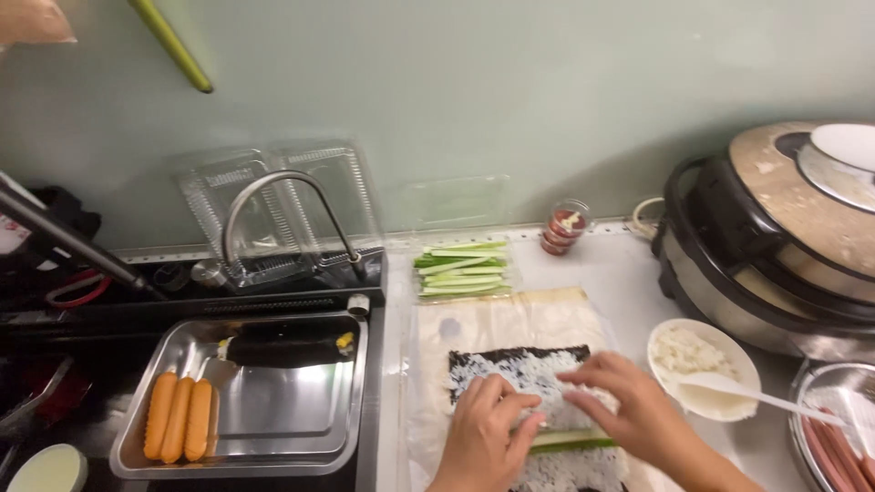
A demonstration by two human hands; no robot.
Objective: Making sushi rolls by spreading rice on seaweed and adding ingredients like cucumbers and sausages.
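Both hands are pressing down on the rice-covered seaweed sheet: the left hand is lying with fingers curled, its grip closing on the near part of the sheet, while the right hand is resting flat, fingers spread and holding nothing. A cucumber strip is lying across the rice between and just below the fingertips. The sheet is dark, coated in white rice, sitting on a pale mat on the table. Beyond are lying cut cucumber sticks; right, a white rice bowl with a spoon.
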